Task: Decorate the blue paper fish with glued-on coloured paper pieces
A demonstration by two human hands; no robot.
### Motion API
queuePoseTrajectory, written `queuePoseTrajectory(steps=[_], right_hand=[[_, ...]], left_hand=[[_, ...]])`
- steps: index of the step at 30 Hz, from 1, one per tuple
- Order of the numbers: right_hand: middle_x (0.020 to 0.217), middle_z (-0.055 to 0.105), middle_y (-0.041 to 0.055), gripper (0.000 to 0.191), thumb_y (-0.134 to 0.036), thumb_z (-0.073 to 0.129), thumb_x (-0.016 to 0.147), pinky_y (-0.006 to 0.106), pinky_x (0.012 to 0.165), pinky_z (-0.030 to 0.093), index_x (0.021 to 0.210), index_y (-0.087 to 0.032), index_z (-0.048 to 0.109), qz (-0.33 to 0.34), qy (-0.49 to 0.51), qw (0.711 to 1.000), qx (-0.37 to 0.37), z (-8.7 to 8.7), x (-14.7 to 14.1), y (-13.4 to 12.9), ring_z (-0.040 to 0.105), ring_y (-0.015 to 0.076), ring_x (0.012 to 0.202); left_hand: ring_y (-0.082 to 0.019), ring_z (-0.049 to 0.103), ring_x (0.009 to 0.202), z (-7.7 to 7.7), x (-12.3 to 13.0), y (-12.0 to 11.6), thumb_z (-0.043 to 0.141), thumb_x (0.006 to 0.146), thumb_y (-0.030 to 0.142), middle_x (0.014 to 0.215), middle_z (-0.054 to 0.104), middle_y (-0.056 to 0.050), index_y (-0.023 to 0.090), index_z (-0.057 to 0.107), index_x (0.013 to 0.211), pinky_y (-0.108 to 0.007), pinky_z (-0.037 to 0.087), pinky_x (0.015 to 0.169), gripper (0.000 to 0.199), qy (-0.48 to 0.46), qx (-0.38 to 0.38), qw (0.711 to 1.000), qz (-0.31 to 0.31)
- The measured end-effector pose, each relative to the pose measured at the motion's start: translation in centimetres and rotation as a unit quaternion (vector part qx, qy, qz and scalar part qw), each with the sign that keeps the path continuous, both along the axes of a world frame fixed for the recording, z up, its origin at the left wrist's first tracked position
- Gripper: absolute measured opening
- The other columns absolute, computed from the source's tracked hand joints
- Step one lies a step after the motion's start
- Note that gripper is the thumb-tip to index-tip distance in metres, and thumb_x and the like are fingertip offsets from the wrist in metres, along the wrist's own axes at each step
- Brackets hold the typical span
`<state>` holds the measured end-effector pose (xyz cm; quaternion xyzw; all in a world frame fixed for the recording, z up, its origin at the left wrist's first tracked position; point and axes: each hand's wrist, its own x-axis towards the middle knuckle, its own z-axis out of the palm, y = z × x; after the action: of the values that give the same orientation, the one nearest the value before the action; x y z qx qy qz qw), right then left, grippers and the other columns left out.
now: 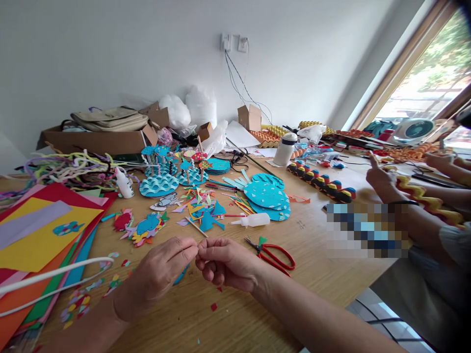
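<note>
My left hand (162, 267) and my right hand (226, 264) meet over the wooden table, fingertips pinched together. Whatever they hold between them is too small to make out. A blue piece (181, 274) shows partly behind the left hand's fingers. Just beyond the fingertips lies a thin stick (196, 227) near blue paper scraps (208, 215). Red-handled scissors (277, 258) rest right of my right hand. Behind them a white glue bottle (255, 220) lies on its side. Cut paper fish (148, 225) are beyond my left hand, with small paper dots (75, 306) nearer.
Coloured paper sheets (47, 220) and a white cable (73, 267) are at the left. Blue discs (267, 193), a white jar (285, 149) and a cardboard box (99, 141) stand farther back. Another person's hands (380, 181) are at the right.
</note>
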<state>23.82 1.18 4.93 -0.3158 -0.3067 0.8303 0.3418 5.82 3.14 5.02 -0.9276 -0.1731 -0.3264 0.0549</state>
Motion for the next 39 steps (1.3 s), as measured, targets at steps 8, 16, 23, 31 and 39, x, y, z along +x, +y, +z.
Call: queuePoseTrajectory(steps=[8,16,23,31,39], right_hand=[[0.058,0.052,-0.0053,0.010,-0.024,0.054,0.072,0.011,0.031,0.031,0.071,-0.016,0.048,-0.044,-0.161,0.974,0.155,0.3,-0.3,0.0,0.051,0.0038,0.040],[0.058,0.047,-0.0052,0.008,-0.020,0.043,0.077,0.013,0.036,0.033,0.072,-0.017,0.048,-0.051,-0.383,0.853,0.352,0.5,-0.6,0.1,0.053,0.0053,0.044],[0.053,0.048,-0.0051,0.010,-0.016,0.043,0.077,0.014,0.042,0.033,0.071,-0.016,0.051,-0.037,-0.462,0.780,0.420,1.8,-0.8,0.6,0.053,0.0061,0.048],[0.055,0.050,-0.0046,0.007,-0.016,0.045,0.075,0.015,0.044,0.034,0.073,-0.017,0.051,-0.013,-0.444,0.791,0.420,2.2,-1.4,1.9,0.052,0.0065,0.049],[0.060,0.053,-0.0032,0.010,-0.012,0.048,0.069,0.017,0.049,0.032,0.067,-0.015,0.057,0.023,-0.482,0.725,0.492,2.2,-1.6,3.0,0.045,0.0063,0.054]], left_hand=[[-0.013,0.059,0.073,-0.1,0.5,-0.2,0.040,0.085,0.016,0.080,0.062,-0.001,0.020,0.053,0.091,-0.020,0.046,0.066,0.015,-0.077,-0.183,0.976,0.085],[-0.012,0.052,0.060,0.6,1.4,-0.1,0.040,0.081,0.023,0.066,0.056,0.002,0.018,0.053,0.073,-0.019,0.040,0.054,0.016,-0.049,-0.375,0.917,0.125],[-0.012,0.048,0.059,0.6,1.2,0.3,0.041,0.078,0.023,0.062,0.051,0.002,0.018,0.051,0.065,-0.021,0.037,0.054,0.017,-0.051,-0.376,0.914,0.143],[-0.011,0.043,0.057,0.9,0.5,0.8,0.041,0.077,0.025,0.060,0.045,0.004,0.018,0.050,0.066,-0.020,0.035,0.052,0.015,-0.070,-0.447,0.882,0.132],[-0.011,0.039,0.054,0.4,-0.5,1.2,0.041,0.074,0.026,0.058,0.041,0.006,0.018,0.050,0.067,-0.020,0.032,0.049,0.013,-0.044,-0.495,0.857,0.133]])
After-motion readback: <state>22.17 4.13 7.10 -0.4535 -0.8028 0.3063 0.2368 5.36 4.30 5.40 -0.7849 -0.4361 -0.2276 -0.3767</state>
